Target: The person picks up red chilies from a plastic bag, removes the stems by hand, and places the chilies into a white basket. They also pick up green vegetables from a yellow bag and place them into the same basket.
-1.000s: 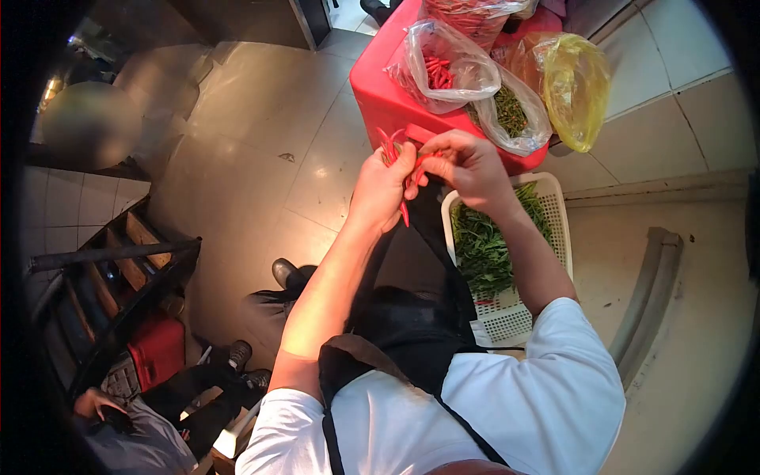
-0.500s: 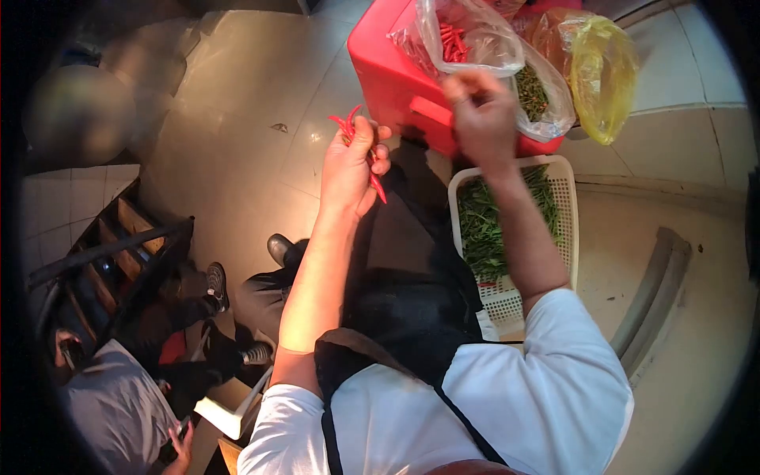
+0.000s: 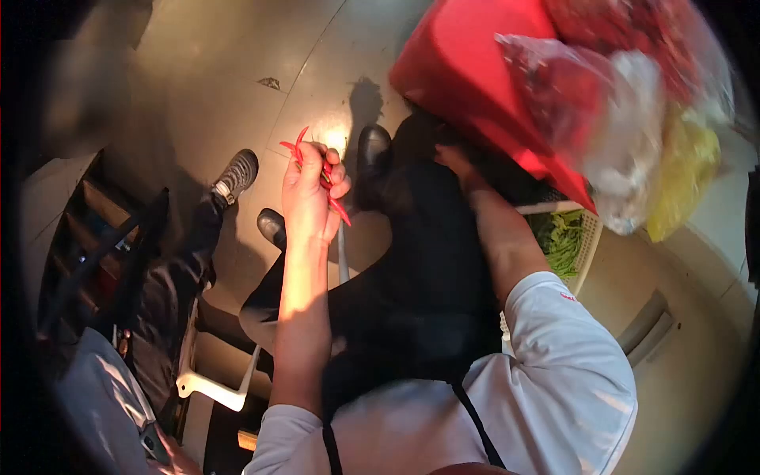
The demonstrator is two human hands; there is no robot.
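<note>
My left hand (image 3: 307,192) is closed around a few slim red chillies (image 3: 340,211), whose tips stick out above and below the fingers. It is raised over the floor, left of my dark-clad legs. My right hand (image 3: 457,163) reaches low beside the near edge of the red box (image 3: 467,67); its fingers are lost in shadow. Plastic bags lie on the box: a clear one with red contents (image 3: 566,99), a whitish one (image 3: 629,150) and a yellow one (image 3: 685,170). Below the box's corner, a white basket (image 3: 587,241) of green chillies (image 3: 564,244) shows in part.
Another person sits at lower left, with a striped shoe (image 3: 236,176) on the floor and a phone (image 3: 154,445) in hand. A white stool (image 3: 212,392) and a dark slatted rack (image 3: 99,237) stand near that person. A grey curved bar (image 3: 647,328) lies at right.
My right hand has gone from the bags down beside the red box. The view has shifted, and the box now covers more of the basket. My left hand keeps the chillies.
</note>
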